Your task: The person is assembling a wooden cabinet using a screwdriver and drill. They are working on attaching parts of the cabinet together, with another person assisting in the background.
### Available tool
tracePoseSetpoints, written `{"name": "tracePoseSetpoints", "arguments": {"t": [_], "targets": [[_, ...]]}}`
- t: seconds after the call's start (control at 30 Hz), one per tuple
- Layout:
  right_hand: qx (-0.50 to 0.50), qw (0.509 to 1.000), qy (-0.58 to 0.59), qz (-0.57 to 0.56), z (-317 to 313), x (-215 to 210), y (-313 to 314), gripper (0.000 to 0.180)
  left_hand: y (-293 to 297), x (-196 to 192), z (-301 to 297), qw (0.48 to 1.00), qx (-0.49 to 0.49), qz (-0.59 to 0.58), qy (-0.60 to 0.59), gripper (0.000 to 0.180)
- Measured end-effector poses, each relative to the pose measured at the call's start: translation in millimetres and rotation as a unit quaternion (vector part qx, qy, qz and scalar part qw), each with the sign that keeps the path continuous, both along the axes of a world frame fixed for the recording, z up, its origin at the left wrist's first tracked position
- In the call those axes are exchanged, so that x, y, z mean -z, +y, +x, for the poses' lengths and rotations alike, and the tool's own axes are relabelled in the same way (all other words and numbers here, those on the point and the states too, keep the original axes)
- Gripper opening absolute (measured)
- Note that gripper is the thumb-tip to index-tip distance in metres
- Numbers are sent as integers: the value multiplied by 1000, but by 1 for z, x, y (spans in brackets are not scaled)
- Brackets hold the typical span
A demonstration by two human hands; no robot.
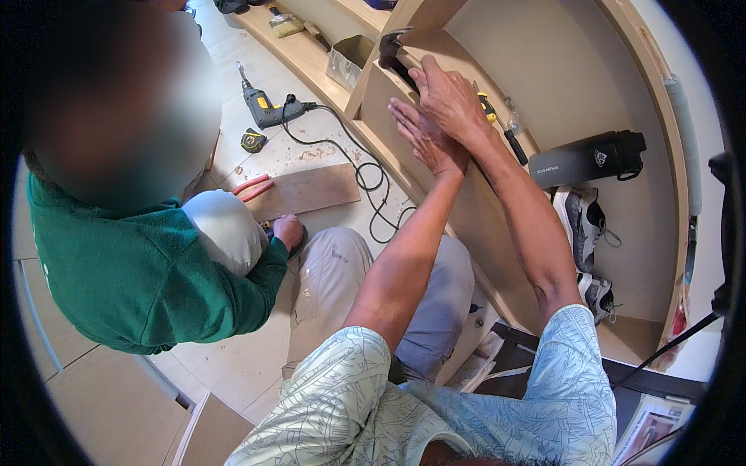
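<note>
My right hand (452,101) is closed around the dark handle of a hammer (391,48), whose head sticks out beyond my fingers to the upper left. Right beside it, overlapping at the wrist, my left hand (423,138) has its fingers stretched out along a pale wooden panel (379,101). The lower part of the hammer's handle is hidden by my hands. Just right of my hands, a yellow-and-black tool (486,107) and a black-handled screwdriver (514,146) lie along a wooden ledge.
A black bottle (583,159) and grey shoes (581,221) sit inside the wooden cabinet (536,70). On the floor lie a corded drill (264,107), a tape measure (252,140) and a board (311,190) with red-handled pliers (253,188). A person in green (148,264) crouches at left.
</note>
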State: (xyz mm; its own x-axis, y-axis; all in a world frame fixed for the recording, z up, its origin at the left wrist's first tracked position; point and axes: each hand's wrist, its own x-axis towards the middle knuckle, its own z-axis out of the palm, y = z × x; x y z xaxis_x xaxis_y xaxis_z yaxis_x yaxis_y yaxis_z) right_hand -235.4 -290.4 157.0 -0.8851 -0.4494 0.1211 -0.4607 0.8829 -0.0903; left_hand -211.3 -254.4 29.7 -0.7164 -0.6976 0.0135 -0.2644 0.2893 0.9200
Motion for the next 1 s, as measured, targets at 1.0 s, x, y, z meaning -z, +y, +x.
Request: {"name": "tracePoseSetpoints", "arguments": {"t": [1.0], "targets": [[41,977,47,-206,124,-72,58,27,-2,-4,-13,993,12,106,-42,87]]}}
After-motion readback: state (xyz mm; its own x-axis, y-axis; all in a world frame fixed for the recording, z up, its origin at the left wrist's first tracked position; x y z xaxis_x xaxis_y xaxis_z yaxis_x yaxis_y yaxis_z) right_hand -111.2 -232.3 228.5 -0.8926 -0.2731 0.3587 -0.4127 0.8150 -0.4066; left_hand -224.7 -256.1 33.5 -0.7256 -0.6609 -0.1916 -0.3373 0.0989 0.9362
